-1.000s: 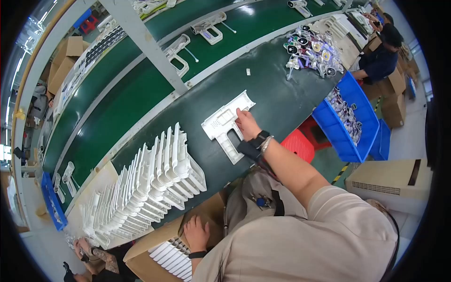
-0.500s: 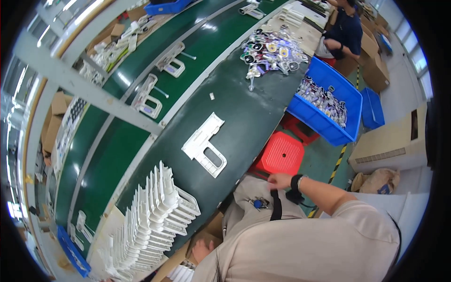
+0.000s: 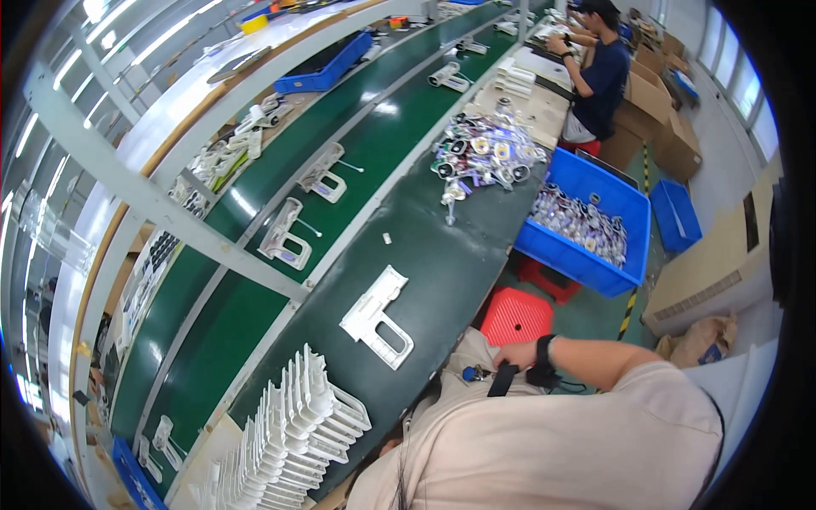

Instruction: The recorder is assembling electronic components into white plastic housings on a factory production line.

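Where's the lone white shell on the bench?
In the head view, left of centre, the white shell lies just beyond the stacked shells, left of the red stool.

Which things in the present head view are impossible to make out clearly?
All in the head view:
Left hand: nearly all hidden by the beige shirt.
Right hand: blurred; whether it holds anything is unclear.
White frame stack: cut off by the lower edge.
Tiny white piece: too small to identify.

Bright light glares off the green belt point(image 3: 234, 310) amid fisheye bending.
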Demonstrator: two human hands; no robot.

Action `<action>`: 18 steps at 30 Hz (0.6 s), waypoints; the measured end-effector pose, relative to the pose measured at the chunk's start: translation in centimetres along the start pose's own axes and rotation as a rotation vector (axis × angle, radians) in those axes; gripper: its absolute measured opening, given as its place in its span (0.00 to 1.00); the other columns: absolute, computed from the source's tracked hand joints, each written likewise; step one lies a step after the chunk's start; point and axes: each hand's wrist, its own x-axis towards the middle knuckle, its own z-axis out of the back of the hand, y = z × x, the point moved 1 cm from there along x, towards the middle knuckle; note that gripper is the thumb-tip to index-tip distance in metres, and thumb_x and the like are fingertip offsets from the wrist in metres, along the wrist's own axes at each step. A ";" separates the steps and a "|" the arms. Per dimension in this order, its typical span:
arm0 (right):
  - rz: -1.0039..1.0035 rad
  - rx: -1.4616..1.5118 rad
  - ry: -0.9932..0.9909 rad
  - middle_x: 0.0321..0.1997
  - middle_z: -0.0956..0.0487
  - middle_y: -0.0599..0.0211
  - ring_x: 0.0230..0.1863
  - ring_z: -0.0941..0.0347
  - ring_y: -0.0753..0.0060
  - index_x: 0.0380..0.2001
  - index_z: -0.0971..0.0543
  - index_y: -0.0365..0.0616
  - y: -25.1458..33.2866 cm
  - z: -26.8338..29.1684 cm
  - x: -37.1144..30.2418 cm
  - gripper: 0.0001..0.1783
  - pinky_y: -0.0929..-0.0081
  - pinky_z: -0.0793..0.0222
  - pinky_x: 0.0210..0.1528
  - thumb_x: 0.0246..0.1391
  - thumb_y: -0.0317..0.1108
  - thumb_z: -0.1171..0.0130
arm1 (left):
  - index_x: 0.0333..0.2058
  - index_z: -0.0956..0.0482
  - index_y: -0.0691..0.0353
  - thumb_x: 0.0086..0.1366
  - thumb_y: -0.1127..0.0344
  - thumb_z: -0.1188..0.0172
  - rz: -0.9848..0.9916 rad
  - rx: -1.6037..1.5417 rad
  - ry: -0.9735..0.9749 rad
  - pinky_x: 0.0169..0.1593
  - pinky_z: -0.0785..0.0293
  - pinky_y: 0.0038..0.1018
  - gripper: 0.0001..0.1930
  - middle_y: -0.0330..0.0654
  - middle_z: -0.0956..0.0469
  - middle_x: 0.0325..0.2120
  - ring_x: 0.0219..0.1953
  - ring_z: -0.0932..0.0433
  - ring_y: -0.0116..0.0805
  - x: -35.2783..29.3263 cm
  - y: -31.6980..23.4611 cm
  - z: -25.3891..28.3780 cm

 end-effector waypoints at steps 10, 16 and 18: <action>-0.676 0.767 0.231 0.23 0.32 0.77 0.24 0.33 0.84 0.42 0.25 0.44 1.4 12.8 -2.5 0.22 0.73 0.23 0.33 0.49 0.48 0.38 | 0.48 0.29 0.62 0.54 0.54 0.42 -0.005 -0.340 0.056 0.54 0.38 0.38 0.25 0.47 0.28 0.49 0.50 0.30 0.43 8.9 -4.6 -1.2; -0.627 0.313 0.464 0.34 0.24 0.66 0.31 0.28 0.74 0.44 0.27 0.42 -10.4 17.4 0.9 0.23 0.71 0.29 0.31 0.47 0.42 0.39 | 0.49 0.29 0.62 0.55 0.54 0.42 -0.037 -0.477 0.241 0.55 0.39 0.37 0.26 0.47 0.29 0.50 0.51 0.30 0.42 16.8 -5.5 -2.8; -0.572 0.205 0.538 0.34 0.24 0.65 0.32 0.28 0.73 0.43 0.28 0.40 -12.6 17.0 -1.1 0.21 0.72 0.30 0.29 0.46 0.38 0.40 | 0.49 0.29 0.62 0.55 0.54 0.42 -0.060 -0.525 0.316 0.55 0.39 0.37 0.26 0.47 0.29 0.50 0.52 0.30 0.42 17.9 -6.6 -4.0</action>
